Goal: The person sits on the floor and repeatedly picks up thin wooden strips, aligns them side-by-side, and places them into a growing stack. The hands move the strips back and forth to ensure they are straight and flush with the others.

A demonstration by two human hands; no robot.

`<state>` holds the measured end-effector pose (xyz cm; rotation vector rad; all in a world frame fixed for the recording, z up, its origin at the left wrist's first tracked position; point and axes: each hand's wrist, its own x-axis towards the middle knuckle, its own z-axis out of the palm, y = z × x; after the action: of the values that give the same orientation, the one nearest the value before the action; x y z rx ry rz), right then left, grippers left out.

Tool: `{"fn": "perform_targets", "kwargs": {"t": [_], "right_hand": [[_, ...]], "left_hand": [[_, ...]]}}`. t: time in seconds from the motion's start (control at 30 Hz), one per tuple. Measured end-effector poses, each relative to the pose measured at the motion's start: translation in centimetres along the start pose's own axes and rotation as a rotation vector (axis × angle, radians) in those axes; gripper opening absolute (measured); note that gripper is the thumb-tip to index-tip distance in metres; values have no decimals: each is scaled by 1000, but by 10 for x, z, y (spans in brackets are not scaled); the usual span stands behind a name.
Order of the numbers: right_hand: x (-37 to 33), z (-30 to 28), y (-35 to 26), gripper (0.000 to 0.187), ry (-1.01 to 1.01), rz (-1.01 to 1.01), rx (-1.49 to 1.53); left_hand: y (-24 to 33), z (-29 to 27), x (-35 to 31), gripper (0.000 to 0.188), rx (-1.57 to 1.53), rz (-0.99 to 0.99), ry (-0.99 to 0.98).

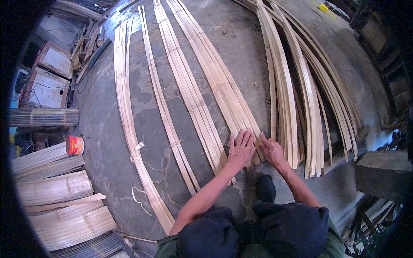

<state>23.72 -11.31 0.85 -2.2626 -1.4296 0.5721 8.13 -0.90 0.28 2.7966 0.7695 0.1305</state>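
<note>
Long pale bamboo strips lie side by side on the floor, running away from me. My left hand rests flat on their near ends, fingers spread. At the right edge of this bundle is my right hand, its fingers bent and pressed together; whatever they grip is hidden. Just left lies another bundle of strips, then a narrow pair of strips. The leftmost bundle has a pale tie around it.
Raised bamboo strips stand in a curved row at right, near a concrete block. Stacked bamboo slats and a red tin are at left. Loose pale ties lie on the floor. White panels lean farther back.
</note>
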Motion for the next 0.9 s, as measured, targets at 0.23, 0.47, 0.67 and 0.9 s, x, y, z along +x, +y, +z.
{"fn": "perform_targets", "kwargs": {"t": [0.23,0.47,0.67,0.9], "right_hand": [[5,8,4,49,-28,-15,-15],[-8,-7,-24,48,192,25,100],[-8,-11,-34,48,250,17,181],[-8,1,-27,49,242,42,414]], "left_hand": [[-6,10,-8,64,54,0,-27],[-2,0,-11,63,-20,13,20],[-5,2,-10,62,-85,6,54],[-18,-7,-23,56,-382,-136,199]]}}
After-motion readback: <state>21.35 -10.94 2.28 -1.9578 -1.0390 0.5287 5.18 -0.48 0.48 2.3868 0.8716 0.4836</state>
